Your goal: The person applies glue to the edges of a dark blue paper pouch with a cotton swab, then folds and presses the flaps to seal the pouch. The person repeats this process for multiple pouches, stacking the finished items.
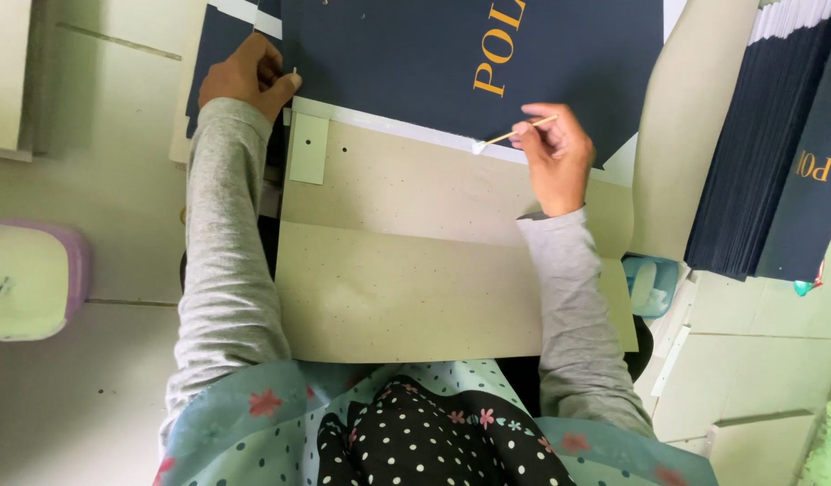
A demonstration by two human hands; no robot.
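Note:
A beige speckled cardboard sheet (415, 270) lies in front of me, with a dark navy cover sheet with gold lettering (433, 54) overlapping its far edge. My right hand (555, 153) pinches a thin wooden stick (514, 135) whose white tip rests on the pale strip where navy meets cardboard. My left hand (249, 76) presses down on the left corner of the navy sheet, fingers curled on its edge. A small pale green tab (307, 148) sits on the cardboard just below that hand.
A tall stack of navy covers (776, 153) stands at the right. A pale blue small container (650, 283) sits by my right elbow. A purple-rimmed tub (28, 279) is at the left. Pale boards (758, 378) lie around.

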